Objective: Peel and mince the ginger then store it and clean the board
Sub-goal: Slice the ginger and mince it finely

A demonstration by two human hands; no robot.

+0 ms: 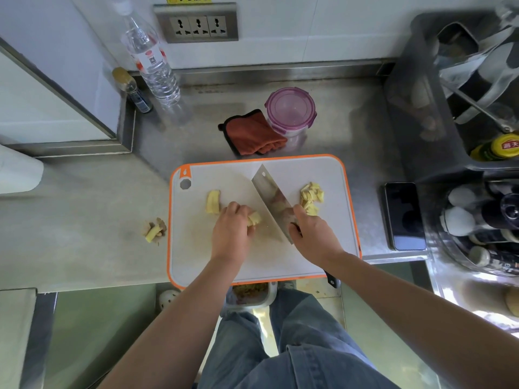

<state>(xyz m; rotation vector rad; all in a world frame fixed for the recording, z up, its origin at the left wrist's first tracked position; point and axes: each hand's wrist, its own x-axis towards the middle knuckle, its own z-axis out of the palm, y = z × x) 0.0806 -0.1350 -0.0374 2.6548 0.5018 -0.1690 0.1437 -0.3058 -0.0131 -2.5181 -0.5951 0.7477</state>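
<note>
Orange-rimmed white board (280, 259) lies mid-frame on the steel worktop (84, 220). On it the left hand (231, 228) curls over a ginger piece (255, 219). The right hand (314, 234) grips the cleaver (271, 197), blade beside that piece. Cut ginger (311, 197) sits right of the blade. Farther up are a red cloth (252, 134) and a purple-lidded container (290, 109).
</note>
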